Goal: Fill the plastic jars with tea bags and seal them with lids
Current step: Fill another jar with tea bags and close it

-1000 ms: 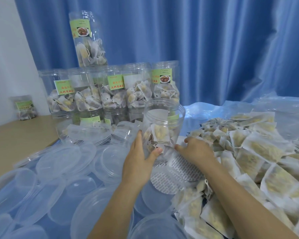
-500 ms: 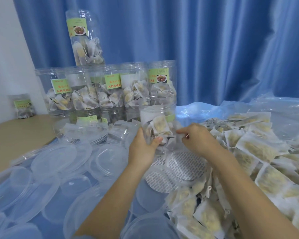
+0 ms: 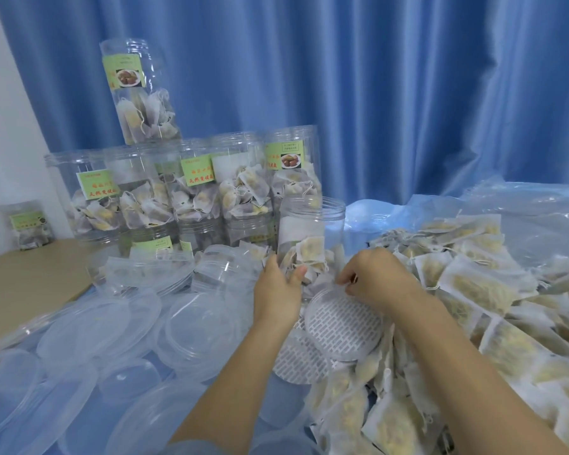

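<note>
Jar (image 3: 310, 238) upright in left hand (image 3: 278, 289) — right hand (image 3: 373, 280) just beside its base.

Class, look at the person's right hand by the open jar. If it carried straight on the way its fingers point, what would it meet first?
Probably the open jar that the left hand grips: the right hand has its fingers aimed leftward at the jar's base. Depth is unclear, though.

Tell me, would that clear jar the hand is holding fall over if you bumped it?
Probably yes. The clear jar stands tall and narrow, with only a few tea bags at its bottom, so it looks light and tippy. The left hand holds its base, likely steadying it. With no lid on, bags might spill out.
</note>
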Demonstrator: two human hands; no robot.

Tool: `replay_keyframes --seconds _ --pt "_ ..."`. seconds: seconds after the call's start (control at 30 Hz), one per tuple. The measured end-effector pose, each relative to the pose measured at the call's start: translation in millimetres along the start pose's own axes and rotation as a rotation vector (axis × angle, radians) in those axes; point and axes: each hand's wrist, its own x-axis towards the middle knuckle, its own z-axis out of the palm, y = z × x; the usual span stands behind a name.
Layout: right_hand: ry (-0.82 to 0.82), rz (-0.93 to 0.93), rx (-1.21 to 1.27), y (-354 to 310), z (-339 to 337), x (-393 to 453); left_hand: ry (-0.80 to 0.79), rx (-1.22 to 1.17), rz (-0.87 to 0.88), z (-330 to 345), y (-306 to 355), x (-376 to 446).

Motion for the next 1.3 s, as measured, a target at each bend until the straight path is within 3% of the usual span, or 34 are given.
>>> replay_keyframes --seconds 0.13,0.27,0.43,0.53,0.67,0.83,1.0,1.13,1.3 --pt "0.104 -0.083 0.066 -15 -6 -1 0.01 0.047 -0.077 0 0 9" --pt "0.209 -0.317 0.152 -26 -5 -6 -0.001 0.059 -0.109 -1 -4 10" --pt "0.399 -0.579 0.276 -43 5 -10 -0.021 -0.168 -0.174 -22 5 5" --pt "0.627 -0.567 0.37 -55 12 -9 -0.04 -0.467 -0.195 -45 14 -10" --pt "0.852 -0.453 0.478 -64 13 -8 -0.12 -0.527 -0.155 -71 10 -25" --pt "0.446 -0.418 0.561 -73 11 -12 -0.057 -0.639 -0.099 -64 0 -33" --pt "0.626 -0.347 0.781 -76 10 -12 0.139 -0.972 -0.235 -59 -9 -22" --pt "0.476 -0.134 1.081 -70 7 -9 0.081 -1.303 -0.285 -61 -15 -21" --pt "0.439 -0.072 0.771 -68 15 -6 -0.012 -1.281 -0.202 -64 -13 -22"
